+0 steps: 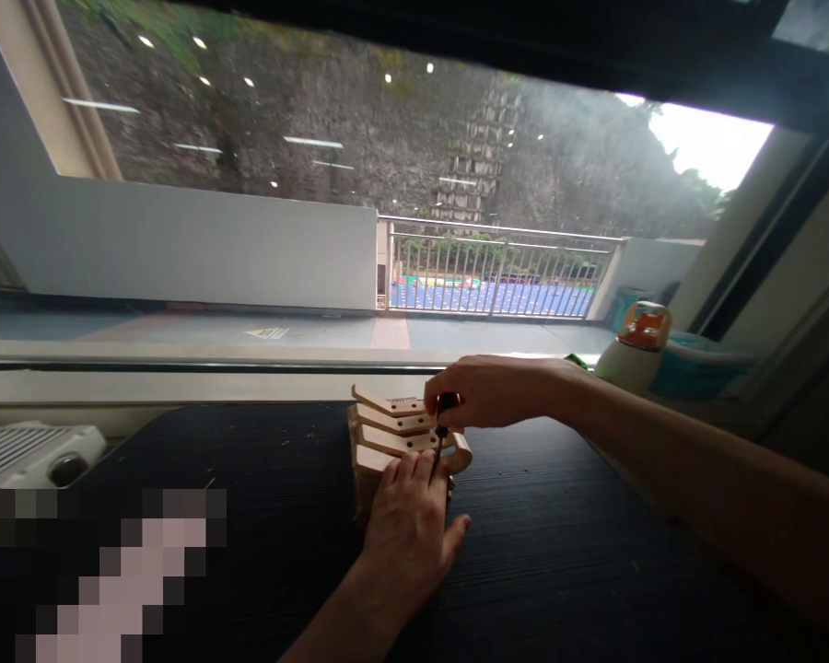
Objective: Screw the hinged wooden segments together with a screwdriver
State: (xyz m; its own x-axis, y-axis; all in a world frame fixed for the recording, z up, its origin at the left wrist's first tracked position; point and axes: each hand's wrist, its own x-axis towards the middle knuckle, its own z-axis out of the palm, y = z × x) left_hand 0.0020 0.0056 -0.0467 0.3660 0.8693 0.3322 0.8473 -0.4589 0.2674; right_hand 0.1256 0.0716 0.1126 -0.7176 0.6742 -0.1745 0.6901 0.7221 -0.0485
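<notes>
A light wooden piece (pixel 379 440) with several angled, hook-like slats lies on the dark table. Dark holes show in pairs on its slats. Across its near end rests my left hand (pixel 414 516), fingers laid flat on the wood and thumb stretched out to the right. My right hand (pixel 484 391) is closed round the black handle of a screwdriver (pixel 444 425). The screwdriver stands nearly upright, its shaft pointing down beside my left fingertips. Its tip is hidden behind those fingers, so I cannot tell what it touches.
The dark wood-grain table (pixel 559 543) carries a few small crumbs. A white slotted appliance (pixel 34 453) is at the left. By the window at the right stand a pale bottle with an orange top (pixel 636 354) and a teal container (pixel 705 364). Beyond the glass is a metal railing (pixel 497 267).
</notes>
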